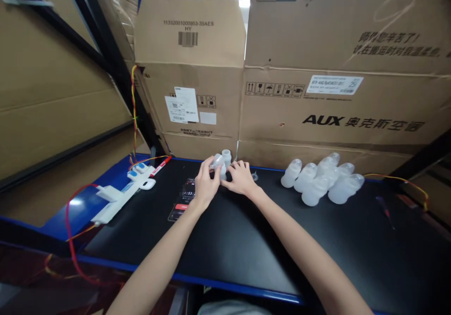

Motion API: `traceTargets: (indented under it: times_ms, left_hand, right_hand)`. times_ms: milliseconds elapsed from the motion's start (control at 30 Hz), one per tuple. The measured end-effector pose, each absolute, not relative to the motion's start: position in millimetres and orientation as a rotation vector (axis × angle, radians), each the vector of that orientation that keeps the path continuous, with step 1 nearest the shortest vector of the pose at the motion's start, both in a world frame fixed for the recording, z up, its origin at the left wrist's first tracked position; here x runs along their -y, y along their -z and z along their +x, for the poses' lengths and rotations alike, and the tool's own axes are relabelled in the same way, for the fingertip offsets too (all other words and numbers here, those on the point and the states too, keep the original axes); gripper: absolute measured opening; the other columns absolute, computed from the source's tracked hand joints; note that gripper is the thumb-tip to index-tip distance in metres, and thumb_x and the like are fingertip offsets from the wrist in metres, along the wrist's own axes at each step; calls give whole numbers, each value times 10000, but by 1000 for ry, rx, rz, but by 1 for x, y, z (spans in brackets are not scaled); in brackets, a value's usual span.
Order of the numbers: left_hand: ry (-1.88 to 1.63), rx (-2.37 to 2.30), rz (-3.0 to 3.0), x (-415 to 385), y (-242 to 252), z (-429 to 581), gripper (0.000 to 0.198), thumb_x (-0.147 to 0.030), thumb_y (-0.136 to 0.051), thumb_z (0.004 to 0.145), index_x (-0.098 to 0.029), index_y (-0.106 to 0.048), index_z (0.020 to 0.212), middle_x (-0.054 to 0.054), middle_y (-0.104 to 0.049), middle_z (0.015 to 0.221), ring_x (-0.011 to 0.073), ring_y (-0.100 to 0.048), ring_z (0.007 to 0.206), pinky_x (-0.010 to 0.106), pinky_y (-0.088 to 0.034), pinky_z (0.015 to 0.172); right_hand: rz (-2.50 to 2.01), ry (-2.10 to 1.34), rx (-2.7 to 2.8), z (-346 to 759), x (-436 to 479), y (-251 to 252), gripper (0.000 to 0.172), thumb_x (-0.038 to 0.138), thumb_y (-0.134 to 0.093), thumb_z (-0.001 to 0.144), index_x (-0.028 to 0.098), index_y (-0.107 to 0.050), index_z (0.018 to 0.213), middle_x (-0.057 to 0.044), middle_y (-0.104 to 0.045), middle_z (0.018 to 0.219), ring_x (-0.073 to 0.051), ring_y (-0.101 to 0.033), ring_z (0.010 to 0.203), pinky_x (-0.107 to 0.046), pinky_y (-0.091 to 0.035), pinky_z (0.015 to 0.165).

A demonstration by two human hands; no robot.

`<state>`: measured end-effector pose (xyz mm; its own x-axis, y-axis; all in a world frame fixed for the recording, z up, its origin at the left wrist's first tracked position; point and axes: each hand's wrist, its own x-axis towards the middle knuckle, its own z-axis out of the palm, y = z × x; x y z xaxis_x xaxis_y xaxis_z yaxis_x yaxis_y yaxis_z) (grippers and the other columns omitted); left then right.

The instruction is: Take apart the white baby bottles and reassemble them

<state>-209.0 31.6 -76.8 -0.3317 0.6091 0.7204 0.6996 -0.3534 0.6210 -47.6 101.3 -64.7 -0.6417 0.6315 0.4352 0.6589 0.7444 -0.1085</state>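
At the back middle of the black table, my left hand (207, 178) has its fingers closed round a translucent bottle-like piece with a clear domed top (217, 161). My right hand (241, 177) is just to the right, fingers curled and thumb pointing at the same piece; whether it holds anything small is hidden. Behind and between the hands stands an open-necked white bottle (226, 155). A small clear ring-like part (254, 176) lies right of my right hand.
Several translucent bottles with domed caps (315, 189) stand at the right. Phones (189, 188) lie left of my left hand. A white power strip (121, 200), a red marker (160, 165) and wires are farther left. A screwdriver (387, 213) lies far right. Cardboard (327, 122) walls the back.
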Motion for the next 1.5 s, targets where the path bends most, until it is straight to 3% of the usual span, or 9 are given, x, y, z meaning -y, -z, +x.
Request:
traceTargets:
  times_ms: [233, 500, 633, 733, 967, 1300, 1500]
  left_hand:
    - [1601, 1683, -1728, -30, 74, -215, 400, -411, -659, 1040, -235, -665, 1400, 137, -709, 1443, 305, -687, 1342, 435, -563, 1131]
    - [1546, 1729, -1686, -24, 67, -212, 399, -430, -669, 1030, -224, -693, 1371, 123, -730, 1411, 313, -700, 1278, 426, -542, 1101]
    - [1573, 1730, -1658, -23, 63, -215, 394, -446, -679, 1023, -221, -704, 1346, 125, -740, 1383, 316, -696, 1256, 422, -535, 1087]
    - [1542, 1728, -1624, -23, 61, -215, 391, -452, -669, 1030, -213, -704, 1336, 124, -751, 1355, 312, -703, 1228, 411, -542, 1046]
    - [1431, 1807, -1602, -20, 60, -212, 388, -459, -629, 1058, -203, -681, 1345, 111, -757, 1336, 269, -709, 1214, 355, -538, 996]
    - [1434, 1867, -1576, -20, 60, -212, 372, -457, -663, 1040, -221, -683, 1326, 90, -768, 1295, 266, -723, 1156, 346, -539, 892]
    - [1464, 1837, -1595, -20, 60, -211, 360, -442, -680, 1026, -221, -686, 1310, 95, -770, 1272, 265, -725, 1137, 351, -544, 904]
  right_hand:
    - [-1090, 121, 2450, -54, -113, 67, 498, 636, -611, 1039, 179, -793, 1118, -189, -710, 1235, -382, -533, 1160, -541, -395, 1017]
    - [-1059, 115, 2479, -33, -118, 63, 537, 665, -657, 1004, 175, -805, 1169, -192, -685, 1282, -404, -503, 1211, -546, -377, 1052]
    - [-1114, 126, 2489, -20, -121, 59, 462, 484, -795, 927, 167, -754, 1261, -197, -685, 1301, -417, -496, 1229, -536, -370, 1050]
    - [-1182, 135, 2489, -18, -126, 59, 387, 360, -774, 943, 166, -714, 1273, -177, -723, 1265, -393, -520, 1194, -500, -371, 1018]
    - [-1227, 203, 2447, -32, -139, 64, 213, 317, -694, 1023, 161, -699, 1167, -156, -746, 1192, -357, -535, 1124, -441, -351, 960]
    - [-1187, 250, 2425, -31, -136, 69, 407, 321, -601, 1039, 177, -677, 1412, -179, -673, 1339, -366, -498, 1175, -462, -328, 991]
    - [-1128, 213, 2490, 7, -133, 55, 426, 320, -672, 956, 177, -693, 1357, -152, -694, 1280, -346, -515, 1153, -438, -336, 981]
